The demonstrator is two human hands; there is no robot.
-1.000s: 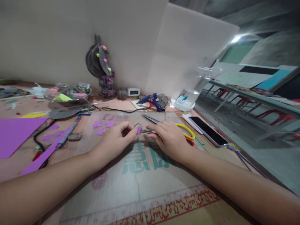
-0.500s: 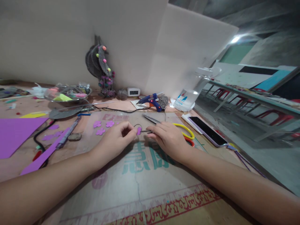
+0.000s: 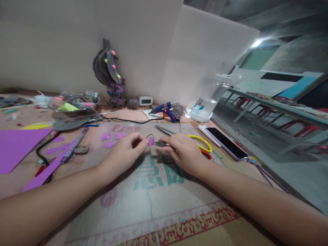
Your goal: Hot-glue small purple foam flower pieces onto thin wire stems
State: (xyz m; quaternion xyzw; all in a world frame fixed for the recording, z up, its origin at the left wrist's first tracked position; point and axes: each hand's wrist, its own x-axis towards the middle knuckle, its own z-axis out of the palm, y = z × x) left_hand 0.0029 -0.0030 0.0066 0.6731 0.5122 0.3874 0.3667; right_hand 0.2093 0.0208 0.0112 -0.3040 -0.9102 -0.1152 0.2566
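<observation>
My left hand (image 3: 130, 147) is closed in a pinch at the edge of a small purple foam piece (image 3: 151, 140). A thin grey wire or yarn (image 3: 149, 135) curves above that piece. My right hand (image 3: 183, 150) is closed around a small tool with a dark, pointed metal tip (image 3: 160, 144); its other end is hidden in the palm. The tip points left, close to the purple piece. Just beyond my right hand lie scissors with a long metal blade (image 3: 164, 130) and a yellow handle loop (image 3: 205, 140). Several purple flower cut-outs (image 3: 109, 144) lie beyond my left hand.
A blue glue gun (image 3: 164, 108) rests near the wall beside grey yarn (image 3: 177, 112) and a water jug (image 3: 205, 106). A phone (image 3: 227, 143) lies at right. Purple sheet (image 3: 20, 147), a pen (image 3: 74, 147) and a heaped bowl (image 3: 74, 104) are at left.
The purple piece and my left fingertips have shifted slightly left. The tool's tip appears turned a little, showing a broader side. Other things stay in place.
</observation>
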